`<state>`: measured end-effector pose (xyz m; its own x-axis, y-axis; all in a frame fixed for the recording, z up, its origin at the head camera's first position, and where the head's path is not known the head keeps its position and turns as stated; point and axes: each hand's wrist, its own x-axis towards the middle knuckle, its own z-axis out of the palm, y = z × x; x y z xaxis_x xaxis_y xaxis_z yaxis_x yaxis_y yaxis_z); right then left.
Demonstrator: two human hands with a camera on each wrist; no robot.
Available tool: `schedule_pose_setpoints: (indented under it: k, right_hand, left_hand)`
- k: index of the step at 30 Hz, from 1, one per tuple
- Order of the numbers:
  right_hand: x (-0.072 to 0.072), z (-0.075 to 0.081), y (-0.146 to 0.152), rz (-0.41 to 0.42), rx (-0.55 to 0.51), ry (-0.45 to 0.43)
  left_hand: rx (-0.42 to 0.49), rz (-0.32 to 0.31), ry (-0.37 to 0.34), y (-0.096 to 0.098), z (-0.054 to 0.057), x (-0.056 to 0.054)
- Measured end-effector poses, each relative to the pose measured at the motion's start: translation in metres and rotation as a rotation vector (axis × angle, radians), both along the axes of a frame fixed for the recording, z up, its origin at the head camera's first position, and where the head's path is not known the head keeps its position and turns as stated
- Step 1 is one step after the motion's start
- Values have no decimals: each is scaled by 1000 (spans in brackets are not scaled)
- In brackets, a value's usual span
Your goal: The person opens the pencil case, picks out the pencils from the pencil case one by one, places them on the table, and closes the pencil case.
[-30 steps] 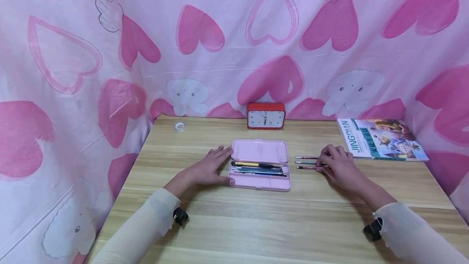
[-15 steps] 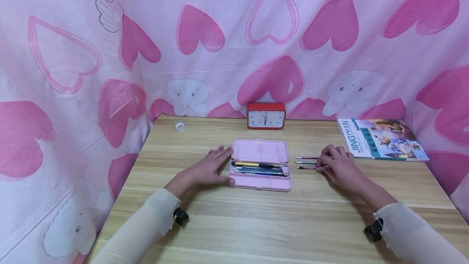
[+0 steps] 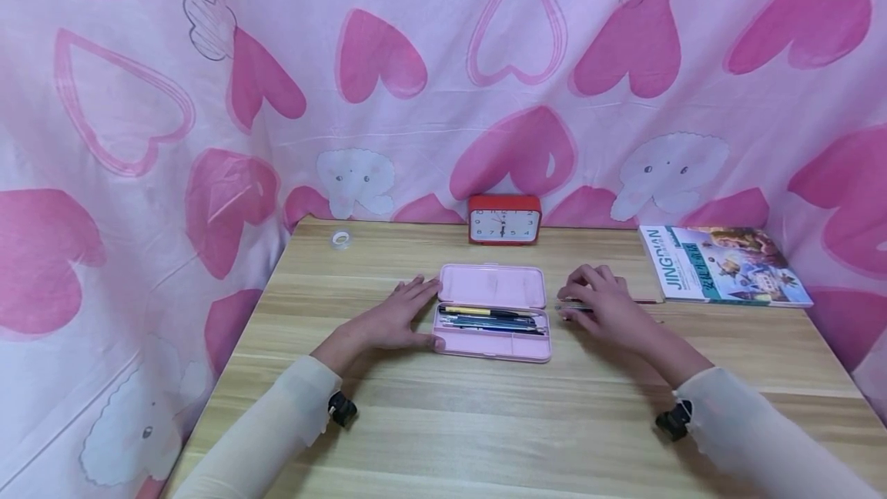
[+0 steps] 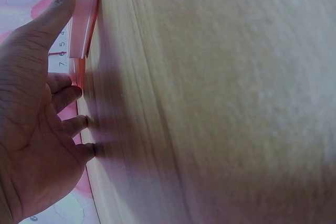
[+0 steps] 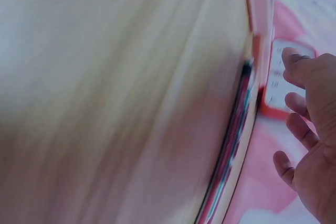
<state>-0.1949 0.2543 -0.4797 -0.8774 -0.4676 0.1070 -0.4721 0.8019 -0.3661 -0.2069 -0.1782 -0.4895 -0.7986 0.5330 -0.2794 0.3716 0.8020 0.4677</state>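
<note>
A pink pencil case (image 3: 464, 343) lies open on the table, its lid (image 3: 492, 286) folded back. Several pens and pencils (image 3: 488, 322) fill its rear compartment. At its left end rests my left hand (image 3: 396, 319), fingers fairly straight and the thumb touching the front left corner. My right hand (image 3: 601, 305) hovers just right of the case, over a few loose pencils (image 5: 231, 135) lying side by side. In the right wrist view its fingers are loosely bent and apart from the pencils, with nothing between them. The hand hides most of the pencils in the head view.
A red alarm clock (image 3: 504, 220) stands behind the case at the table's back edge. A roll of tape (image 3: 340, 239) lies at the back left. At the back right is a book (image 3: 728, 266). A pink heart-patterned curtain (image 3: 388, 129) hangs behind the wooden table (image 3: 443, 430).
My right hand has left the right part of the loose pencils and moved left toward the case. The left hand and the case have stayed in place.
</note>
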Motion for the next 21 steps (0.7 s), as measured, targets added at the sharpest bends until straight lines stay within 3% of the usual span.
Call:
schedule_pose_setpoints:
  k: [14, 21]
  right_hand:
    - [-4, 1, -72, 183, -12, -17]
    - [-2, -3, -81, 185, 31, -62]
  left_hand:
    - [-3, -5, 4, 0, -1, -1]
    - [-5, -4, 4, -1, -2, -1]
